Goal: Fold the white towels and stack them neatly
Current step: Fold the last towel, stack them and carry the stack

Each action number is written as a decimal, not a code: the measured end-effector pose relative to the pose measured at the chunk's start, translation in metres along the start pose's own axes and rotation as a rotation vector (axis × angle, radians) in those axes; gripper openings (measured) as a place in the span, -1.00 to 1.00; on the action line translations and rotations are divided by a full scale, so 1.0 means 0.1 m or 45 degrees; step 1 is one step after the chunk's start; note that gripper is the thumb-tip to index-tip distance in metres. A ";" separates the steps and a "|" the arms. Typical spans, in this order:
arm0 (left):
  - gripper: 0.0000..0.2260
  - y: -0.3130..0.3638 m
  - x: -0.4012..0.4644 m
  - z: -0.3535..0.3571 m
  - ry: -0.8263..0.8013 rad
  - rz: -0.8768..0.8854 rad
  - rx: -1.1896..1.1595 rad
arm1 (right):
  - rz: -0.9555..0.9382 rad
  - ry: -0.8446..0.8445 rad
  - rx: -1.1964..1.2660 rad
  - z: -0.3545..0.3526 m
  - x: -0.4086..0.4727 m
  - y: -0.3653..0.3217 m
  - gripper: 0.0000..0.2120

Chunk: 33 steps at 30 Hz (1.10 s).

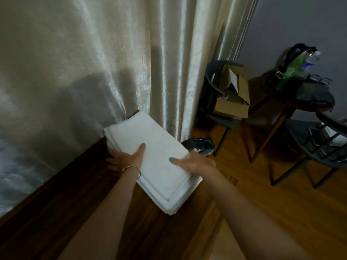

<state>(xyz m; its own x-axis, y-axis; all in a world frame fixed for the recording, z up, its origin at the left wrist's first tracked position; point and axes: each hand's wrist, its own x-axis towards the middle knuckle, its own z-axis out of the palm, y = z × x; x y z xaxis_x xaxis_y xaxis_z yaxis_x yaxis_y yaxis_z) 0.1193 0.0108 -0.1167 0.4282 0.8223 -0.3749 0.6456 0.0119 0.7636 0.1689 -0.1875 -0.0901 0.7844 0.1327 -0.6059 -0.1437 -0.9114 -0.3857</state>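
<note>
A stack of folded white towels (150, 147) lies on a dark wooden surface (71, 199), its far end against the curtain. My left hand (125, 158) grips the stack's left side, thumb on top and fingers down the edge. My right hand (195, 163) holds the right side, thumb pressed on the top towel and fingers hidden under the stack. The near corner of the stack juts past the surface's right edge.
A shiny cream curtain (112, 62) hangs right behind the towels. On the wooden floor to the right stand a small dark bin (201, 145), a chair with an open cardboard box (232, 96), a round table (309, 94) with bottles, and another chair (319, 145).
</note>
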 end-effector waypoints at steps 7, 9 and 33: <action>0.02 -0.04 -0.08 0.20 0.027 -0.272 -0.554 | -0.246 -0.382 0.356 -0.17 0.34 0.10 -0.12; -0.01 -0.05 -0.08 0.24 0.061 -0.253 -0.568 | -0.319 -0.480 0.372 -0.23 0.41 0.12 -0.17; -0.19 0.05 0.02 0.69 0.298 -0.135 -0.844 | -0.566 -0.988 0.350 -0.70 1.25 0.19 -0.39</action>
<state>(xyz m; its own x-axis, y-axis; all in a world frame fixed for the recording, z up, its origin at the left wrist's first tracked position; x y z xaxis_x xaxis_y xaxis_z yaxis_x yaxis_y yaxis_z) 0.1667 -0.0268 -0.1499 0.1893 0.8972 -0.3990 0.1234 0.3813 0.9162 0.3065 -0.2160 -0.1245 0.1935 0.7605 -0.6198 -0.1426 -0.6033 -0.7847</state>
